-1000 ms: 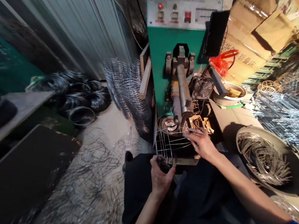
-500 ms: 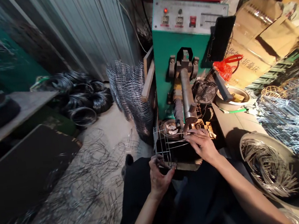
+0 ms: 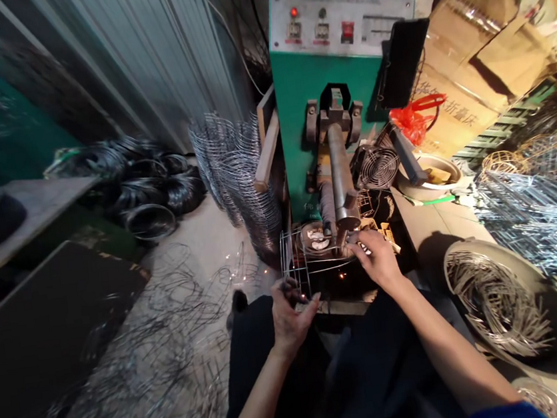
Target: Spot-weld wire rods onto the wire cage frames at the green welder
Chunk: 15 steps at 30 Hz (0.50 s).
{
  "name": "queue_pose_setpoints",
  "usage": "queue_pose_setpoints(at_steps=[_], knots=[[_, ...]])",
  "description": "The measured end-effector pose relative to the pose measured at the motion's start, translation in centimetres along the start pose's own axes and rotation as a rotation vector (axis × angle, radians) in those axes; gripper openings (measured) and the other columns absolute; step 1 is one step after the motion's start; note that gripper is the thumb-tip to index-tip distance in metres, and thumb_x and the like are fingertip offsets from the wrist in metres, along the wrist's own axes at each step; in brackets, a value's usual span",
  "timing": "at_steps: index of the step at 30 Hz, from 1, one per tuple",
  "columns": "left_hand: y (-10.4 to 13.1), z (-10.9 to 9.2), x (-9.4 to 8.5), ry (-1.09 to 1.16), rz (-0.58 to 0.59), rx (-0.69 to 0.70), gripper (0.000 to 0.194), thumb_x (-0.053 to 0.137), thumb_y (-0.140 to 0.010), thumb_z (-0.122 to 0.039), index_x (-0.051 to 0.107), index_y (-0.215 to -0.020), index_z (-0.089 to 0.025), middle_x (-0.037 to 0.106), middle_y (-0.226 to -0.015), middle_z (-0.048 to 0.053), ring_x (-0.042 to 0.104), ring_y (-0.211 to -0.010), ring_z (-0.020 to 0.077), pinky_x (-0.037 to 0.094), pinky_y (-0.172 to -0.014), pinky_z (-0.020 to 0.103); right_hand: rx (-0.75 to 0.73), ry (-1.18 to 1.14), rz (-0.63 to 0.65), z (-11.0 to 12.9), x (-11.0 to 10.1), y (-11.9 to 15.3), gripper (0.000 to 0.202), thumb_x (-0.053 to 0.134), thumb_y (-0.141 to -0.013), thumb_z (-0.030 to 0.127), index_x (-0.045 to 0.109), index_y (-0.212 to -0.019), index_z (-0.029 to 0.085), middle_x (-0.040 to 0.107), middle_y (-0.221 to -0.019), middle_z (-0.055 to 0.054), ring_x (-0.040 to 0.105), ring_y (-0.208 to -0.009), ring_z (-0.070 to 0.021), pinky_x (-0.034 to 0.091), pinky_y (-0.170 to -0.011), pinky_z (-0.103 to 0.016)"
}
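My left hand (image 3: pixel 293 318) is closed on the near end of a small wire frame (image 3: pixel 294 261), below the left side of the spot welder (image 3: pixel 295 133). The frame's long wires run right, to the welder's electrode tips (image 3: pixel 342 236). Close beside those tips, my right hand (image 3: pixel 377 258) pinches a thin piece of wire, largely hidden by the fingers. Small orange sparks (image 3: pixel 342 275) glow beneath the electrodes. A round dish with white pieces (image 3: pixel 315 238) sits behind the frame.
Stacked wire parts (image 3: pixel 242 179) stand left of the welder. Wire scraps (image 3: pixel 159 357) litter the floor. At right are a basin of cut wires (image 3: pixel 500 304), a pile of shiny wire parts (image 3: pixel 541 219) and a cardboard box (image 3: pixel 484 71). A phone-like black slab (image 3: pixel 403 64) hangs on the welder.
Sparks have appeared under the electrode tips and near the left hand. Both hands stay by the frame, with the right hand's fingers curled closer to the electrodes. The whole view has shifted slightly.
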<state>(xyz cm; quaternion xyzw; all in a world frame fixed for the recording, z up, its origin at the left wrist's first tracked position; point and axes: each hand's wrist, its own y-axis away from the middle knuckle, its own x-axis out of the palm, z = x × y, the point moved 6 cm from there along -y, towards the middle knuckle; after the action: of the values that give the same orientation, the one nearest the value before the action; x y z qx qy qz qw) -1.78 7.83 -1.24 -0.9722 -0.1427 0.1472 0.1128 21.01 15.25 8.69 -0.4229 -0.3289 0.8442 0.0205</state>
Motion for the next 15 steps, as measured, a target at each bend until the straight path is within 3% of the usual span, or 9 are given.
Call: queue_pose_setpoints(at_steps=[4,7,9,12,15], knots=[[-1.0,0.4,0.0,-0.040,-0.016,0.066,0.052,0.078,-0.075,-0.036,0.043,-0.110,-0.021,0.060,-0.102,0.005,0.065,-0.068,0.0143,0.057,-0.069,0.032,0.025,-0.038,-0.011,-1.1,0.1,-0.3,0.023,0.056,-0.096,0.036,0.063,-0.080,0.021,0.067,-0.079,-0.005,0.060,-0.077,-0.0200,0.048,-0.076,-0.032],[-0.7,0.4,0.0,-0.106,-0.062,0.132,0.067,0.080,-0.072,-0.036,0.042,-0.125,-0.018,0.060,-0.113,0.011,0.068,-0.091,0.0223,0.057,-0.084,0.040,0.106,-0.106,-0.003,-1.7,-0.3,0.6,0.020,0.056,-0.096,0.036,0.067,-0.089,0.021,0.071,-0.090,-0.006,0.065,-0.083,-0.0203,0.050,-0.079,-0.032],[0.0,0.3,-0.1,-0.123,-0.071,0.120,0.075,0.078,-0.074,-0.035,0.039,-0.135,-0.016,0.062,-0.111,0.012,0.068,-0.093,0.0238,0.057,-0.086,0.041,0.174,-0.144,-0.001,-2.3,-1.6,1.8,0.021,0.055,-0.096,0.037,0.068,-0.095,0.021,0.073,-0.098,-0.006,0.067,-0.089,-0.0204,0.052,-0.084,-0.031],[1.7,-0.5,-1.3,-0.105,-0.042,0.035,0.072,0.075,-0.077,-0.034,0.040,-0.138,-0.017,0.067,-0.100,0.007,0.069,-0.082,0.0219,0.058,-0.082,0.039,0.339,-0.078,-0.020,-5.1,-5.5,5.8,0.025,0.053,-0.095,0.041,0.069,-0.099,0.022,0.074,-0.102,-0.006,0.069,-0.095,-0.0218,0.052,-0.088,-0.032],[3.8,-1.5,-3.1,-0.045,0.119,-0.099,0.069,0.076,-0.075,-0.036,0.046,-0.134,-0.019,0.069,-0.097,0.006,0.070,-0.082,0.0226,0.059,-0.079,0.038,0.614,0.234,-0.008,-10.6,-11.5,14.0,0.033,0.051,-0.089,0.048,0.071,-0.097,0.022,0.075,-0.094,-0.009,0.071,-0.083,-0.0265,0.053,-0.077,-0.035]])
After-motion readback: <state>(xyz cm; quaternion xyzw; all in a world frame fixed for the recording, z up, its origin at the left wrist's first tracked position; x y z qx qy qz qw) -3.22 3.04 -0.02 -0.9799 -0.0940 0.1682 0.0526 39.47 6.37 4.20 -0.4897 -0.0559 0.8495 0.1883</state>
